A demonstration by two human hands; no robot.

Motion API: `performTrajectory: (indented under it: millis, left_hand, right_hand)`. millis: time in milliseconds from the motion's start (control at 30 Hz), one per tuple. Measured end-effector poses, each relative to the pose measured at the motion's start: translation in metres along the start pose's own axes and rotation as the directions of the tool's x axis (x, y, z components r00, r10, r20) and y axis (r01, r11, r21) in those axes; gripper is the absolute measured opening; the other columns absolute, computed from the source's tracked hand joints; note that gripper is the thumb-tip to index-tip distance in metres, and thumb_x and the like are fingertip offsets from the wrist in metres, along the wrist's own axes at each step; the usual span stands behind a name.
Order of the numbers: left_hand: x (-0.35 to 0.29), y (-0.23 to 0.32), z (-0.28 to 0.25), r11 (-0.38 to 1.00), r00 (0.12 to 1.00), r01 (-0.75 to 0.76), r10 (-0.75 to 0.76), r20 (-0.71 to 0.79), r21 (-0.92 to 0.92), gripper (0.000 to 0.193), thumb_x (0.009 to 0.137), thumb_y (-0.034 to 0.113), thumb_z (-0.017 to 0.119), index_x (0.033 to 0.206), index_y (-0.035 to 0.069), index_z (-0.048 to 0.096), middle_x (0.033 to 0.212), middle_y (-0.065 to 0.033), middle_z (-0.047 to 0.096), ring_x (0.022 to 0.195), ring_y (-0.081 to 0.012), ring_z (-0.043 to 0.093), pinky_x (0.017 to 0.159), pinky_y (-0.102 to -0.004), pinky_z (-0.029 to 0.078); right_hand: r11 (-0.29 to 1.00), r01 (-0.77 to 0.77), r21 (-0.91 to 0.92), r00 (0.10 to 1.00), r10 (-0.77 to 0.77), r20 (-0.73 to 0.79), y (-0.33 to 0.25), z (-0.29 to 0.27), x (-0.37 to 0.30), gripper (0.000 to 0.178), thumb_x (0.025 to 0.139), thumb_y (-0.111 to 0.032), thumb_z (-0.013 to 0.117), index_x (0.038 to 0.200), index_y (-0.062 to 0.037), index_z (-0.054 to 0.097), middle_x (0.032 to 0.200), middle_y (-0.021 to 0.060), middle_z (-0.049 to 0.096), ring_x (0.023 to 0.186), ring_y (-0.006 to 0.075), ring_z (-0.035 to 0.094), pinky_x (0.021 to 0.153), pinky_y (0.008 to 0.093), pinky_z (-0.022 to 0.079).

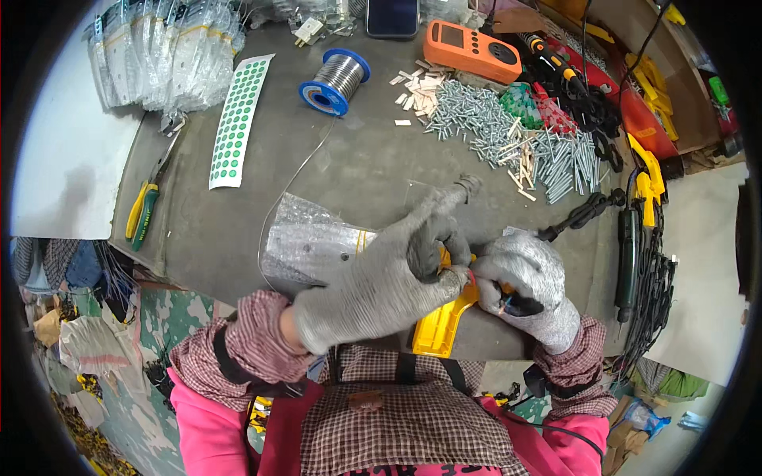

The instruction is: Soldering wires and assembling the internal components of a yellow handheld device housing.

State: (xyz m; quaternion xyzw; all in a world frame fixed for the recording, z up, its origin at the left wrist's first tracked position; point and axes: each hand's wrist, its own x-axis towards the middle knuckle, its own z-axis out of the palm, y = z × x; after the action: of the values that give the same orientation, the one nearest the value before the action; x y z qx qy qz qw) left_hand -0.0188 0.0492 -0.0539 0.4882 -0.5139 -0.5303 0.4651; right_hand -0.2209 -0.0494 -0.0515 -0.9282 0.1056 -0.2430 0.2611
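My left hand (pixel 389 274), in a grey knit glove, is curled round a yellow plastic housing (pixel 439 329) at the table's front edge; its index finger sticks out toward the far side. Close beside it, my right hand (pixel 524 278), also gloved, is closed on a black cord (pixel 582 216) that trails off to the right. Thin red and blue wire ends show by the right fingertips, next to the housing. Their exact join with the housing is hidden by the fingers. Under my left wrist lies a clear bubble-wrap bag (pixel 305 242).
A solder spool (pixel 337 82), a sheet of green stickers (pixel 240 123) and pliers (pixel 145 208) lie to the left. Screws (pixel 484 119), wooden slips, an orange meter (pixel 470 51) and a phone (pixel 392 17) are at the back. A dark electric screwdriver (pixel 627 266) hangs at right.
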Motion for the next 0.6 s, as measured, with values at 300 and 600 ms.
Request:
performTrajectory:
  millis: [300, 600]
  left_hand:
    - [0.003, 0.004, 0.01, 0.962, 0.97, -0.171, 0.203, -0.133, 0.215, 0.079, 0.075, -0.002, 0.069, 0.149, 0.013, 0.044, 0.086, -0.0058, 0.06, 0.074, -0.0206, 0.063, 0.067, -0.0338, 0.054]
    - [0.001, -0.004, 0.009, 0.7, 0.891, -0.384, 0.452, 0.042, 0.602, 0.062, 0.083, 0.002, 0.065, 0.142, 0.0, 0.046, 0.116, -0.0163, 0.067, 0.091, -0.0265, 0.067, 0.083, -0.0357, 0.055]
  right_hand:
    - [0.96, -0.183, -0.212, 0.98, 0.161, -0.118, -0.027, -0.001, 0.006, 0.033, 0.075, -0.012, 0.078, 0.105, -0.009, 0.064, 0.093, 0.0081, 0.063, 0.078, 0.0316, 0.062, 0.07, 0.0414, 0.051]
    - [0.862, -0.507, 0.004, 0.848, 0.499, 0.181, -0.01, -0.005, 0.011, 0.026, 0.077, -0.022, 0.077, 0.096, -0.0087, 0.065, 0.082, 0.0106, 0.067, 0.076, 0.0334, 0.064, 0.069, 0.04, 0.051]
